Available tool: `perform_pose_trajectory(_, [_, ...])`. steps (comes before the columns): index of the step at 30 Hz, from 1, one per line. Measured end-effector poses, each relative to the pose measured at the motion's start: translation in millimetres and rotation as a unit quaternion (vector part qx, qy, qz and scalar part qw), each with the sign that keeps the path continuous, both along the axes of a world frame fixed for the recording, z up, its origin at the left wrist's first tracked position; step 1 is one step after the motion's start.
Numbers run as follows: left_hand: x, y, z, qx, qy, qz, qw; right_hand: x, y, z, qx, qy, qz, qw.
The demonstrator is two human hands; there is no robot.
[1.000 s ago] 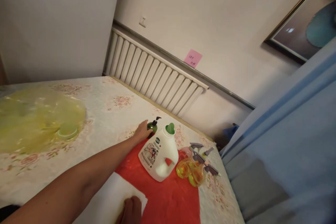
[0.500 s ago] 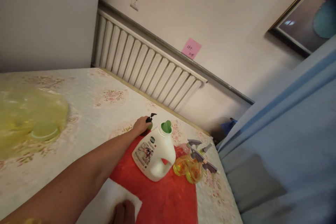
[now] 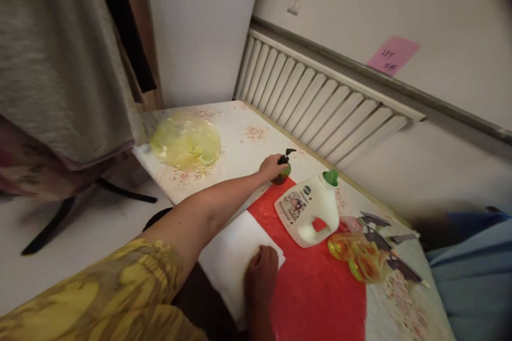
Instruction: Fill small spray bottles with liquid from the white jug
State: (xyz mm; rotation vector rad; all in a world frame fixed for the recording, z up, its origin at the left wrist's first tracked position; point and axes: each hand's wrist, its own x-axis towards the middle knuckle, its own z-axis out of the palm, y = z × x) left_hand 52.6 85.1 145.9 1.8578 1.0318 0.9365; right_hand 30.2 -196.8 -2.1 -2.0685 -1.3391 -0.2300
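Note:
My left hand (image 3: 271, 166) reaches across the table and is closed round a small green pump bottle (image 3: 285, 171) with a black pump head. My right hand (image 3: 262, 272) lies fingers-down on a white cloth (image 3: 228, 256) at the near table edge, pressing it flat. A white detergent jug (image 3: 308, 208) with a green cap stands on a red sheet (image 3: 320, 287) just right of the pump bottle. Several yellow spray bottles (image 3: 360, 256) with grey triggers lie beside the jug.
A flowered tablecloth (image 3: 240, 141) covers the table. A crumpled yellow plastic bag (image 3: 186, 141) lies at its far left end. A white radiator (image 3: 320, 101) runs along the wall behind, with a pink note (image 3: 392, 54) above. Hanging clothes (image 3: 60, 64) fill the left; blue fabric (image 3: 472, 272) sits at right.
The camera has swung left, bringing the hanging clothes and floor into view. Both hands stay where they were, left on the pump bottle, right on the white cloth.

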Motion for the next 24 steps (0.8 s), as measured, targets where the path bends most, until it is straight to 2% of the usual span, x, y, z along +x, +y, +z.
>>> perform_pose_trajectory(3, [-22,-22,2.3,0.017,0.008,-0.007,1.0,1,-1,-2.8,0.025,-0.01,0.009,1.0])
perform_pose_trajectory(6, [-42,-49,3.6,0.034,0.0,-0.003,0.999,2,-1,-5.2,0.021,-0.015,0.009,1.0])
perform_pose_trajectory(11, [-72,-106,5.5,0.058,-0.03,-0.01,0.998,1,-4,-1.4,0.016,-0.002,0.01,1.0])
perform_pose_trajectory(14, [-87,-142,2.3,0.07,-0.039,-0.047,0.996,0,-5,3.0,0.039,0.067,0.017,0.997])
perform_pose_trajectory(17, [-97,-171,-4.5,0.094,-0.04,-0.115,0.988,4,-4,4.6,0.055,0.159,0.01,0.986])
perform_pose_trajectory(21, [-103,-194,-12.1,0.098,-0.015,-0.175,0.98,18,-7,4.4,0.051,0.226,-0.019,0.973])
perform_pose_trajectory(24, [-104,-204,-12.7,0.087,-0.011,-0.186,0.979,34,-19,8.7,0.057,0.284,-0.036,0.957])
